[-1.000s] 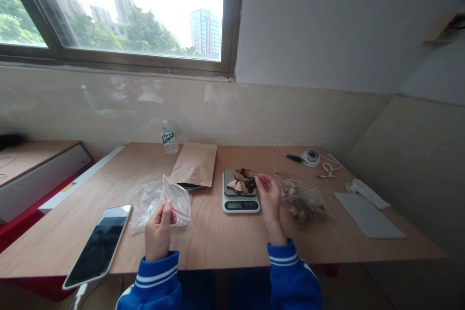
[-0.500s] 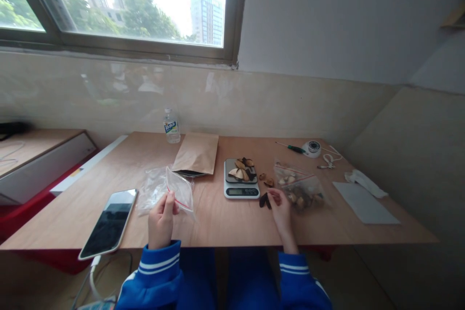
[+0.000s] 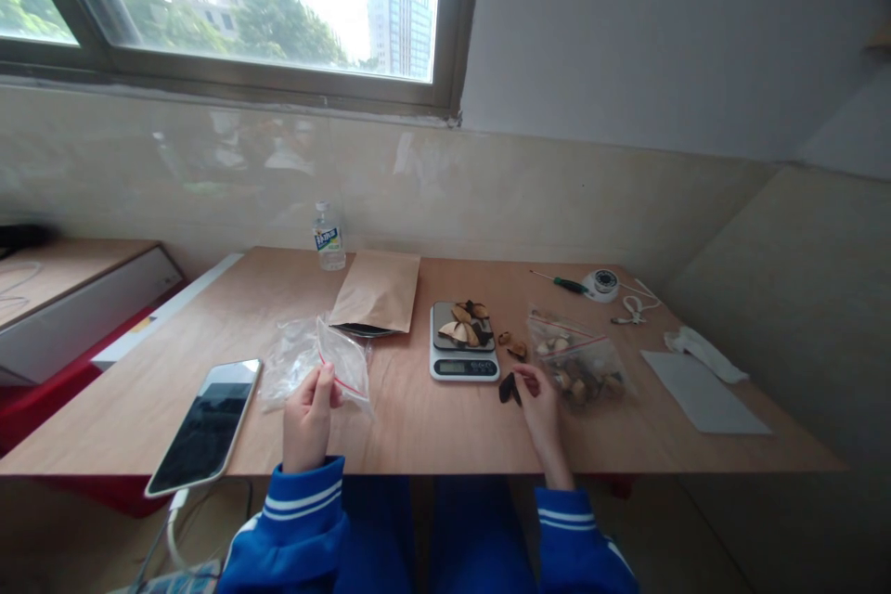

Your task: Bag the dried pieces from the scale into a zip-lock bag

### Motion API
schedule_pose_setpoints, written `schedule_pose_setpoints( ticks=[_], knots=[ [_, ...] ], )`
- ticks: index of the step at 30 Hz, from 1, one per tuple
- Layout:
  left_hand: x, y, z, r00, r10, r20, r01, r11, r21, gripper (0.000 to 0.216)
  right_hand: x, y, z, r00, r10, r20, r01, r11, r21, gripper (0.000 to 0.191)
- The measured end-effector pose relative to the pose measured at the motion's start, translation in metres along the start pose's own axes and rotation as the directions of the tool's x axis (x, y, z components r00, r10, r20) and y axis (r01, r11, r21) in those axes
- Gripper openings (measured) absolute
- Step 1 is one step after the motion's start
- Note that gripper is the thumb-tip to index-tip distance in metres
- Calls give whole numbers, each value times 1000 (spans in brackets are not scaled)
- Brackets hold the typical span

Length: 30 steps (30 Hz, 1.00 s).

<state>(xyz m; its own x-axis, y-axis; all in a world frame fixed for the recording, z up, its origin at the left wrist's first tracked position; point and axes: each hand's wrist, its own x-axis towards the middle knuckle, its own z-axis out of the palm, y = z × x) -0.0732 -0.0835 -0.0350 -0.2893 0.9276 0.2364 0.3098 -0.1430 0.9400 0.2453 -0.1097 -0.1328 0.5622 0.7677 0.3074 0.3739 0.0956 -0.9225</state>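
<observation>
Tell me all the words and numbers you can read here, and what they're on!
No text here is clear enough to quote.
Water bottle label: blue band with white writing, too blurred to read.
Scale display: whatever it shows is too small to read.
Round white reel: dark marks on top, too small to read.
Phone: screen is dark, no text.

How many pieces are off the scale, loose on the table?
3. Two small brown pieces lie just right of the scale; one dark piece is at the fingertips of the right hand. The hand may hide others.
</observation>
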Motion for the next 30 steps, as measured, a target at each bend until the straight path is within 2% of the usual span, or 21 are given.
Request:
schedule_pose_setpoints(
  ticks=[11, 14, 17, 20, 23, 27, 30],
  knots=[
    [3, 0, 10, 999, -16, 43, 17, 999, -35, 39, 1, -3, 1, 999, 24, 41, -22, 999, -33, 25],
    [3, 2, 9, 999, -11, 47, 13, 999, -38, 39, 0, -5, 0, 999, -23, 46, 28, 995, -97, 23],
    [2, 3, 5, 999, -10, 44, 12, 999, -36, 39, -1, -8, 0, 991, -133, 8, 132, 972, -193, 21],
    [1, 2, 1, 999, -15, 39, 16, 1000, -23, 41, 5, -15, 2, 960, -278, 9, 267, 910, -318, 22],
    [0, 1, -3, 999, -9, 46, 10, 1000, -24, 41, 26, -24, 8, 932, -342, 118, 359, 837, -412, 28],
    [-1, 2, -8, 999, 3, 43, -2, 1000, -19, 42, 58, -30, 18, 924, -268, 274, 382, 699, -605, 29],
    [-1, 4, -11, 1000, -2, 27, 2, 1000, -19, 42, 70, -27, 22, 909, -215, 357, 412, 588, -696, 27]
  ],
)
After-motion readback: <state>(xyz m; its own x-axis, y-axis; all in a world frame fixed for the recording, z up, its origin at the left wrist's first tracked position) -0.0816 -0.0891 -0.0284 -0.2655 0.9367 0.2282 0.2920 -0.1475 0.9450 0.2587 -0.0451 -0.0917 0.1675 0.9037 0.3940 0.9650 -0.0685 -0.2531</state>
